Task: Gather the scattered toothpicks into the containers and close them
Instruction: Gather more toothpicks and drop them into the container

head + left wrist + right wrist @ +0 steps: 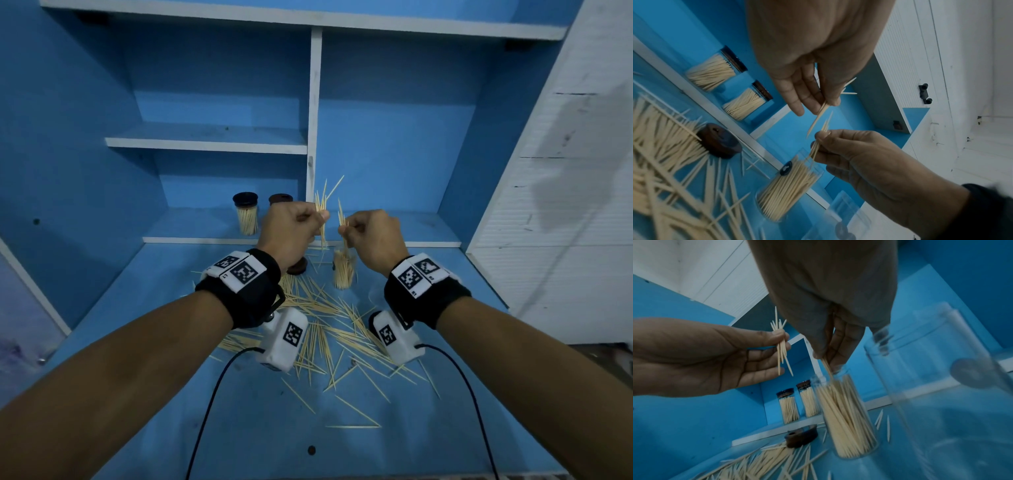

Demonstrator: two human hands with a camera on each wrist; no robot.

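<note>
My left hand pinches a small bunch of toothpicks upright, raised above the table. Just to its right, my right hand pinches a few toothpicks between thumb and fingers, their lower ends pointing down at the mouth of an open glass jar. That jar stands upright, mostly full of toothpicks. Its dark round lid lies on the table to its left. Many loose toothpicks lie scattered on the blue table below my wrists.
Two lidded jars full of toothpicks stand on the low shelf behind. An empty clear jar stands close by, to the right of the open one. A white divider rises behind the hands, and a white panel wall closes the right side.
</note>
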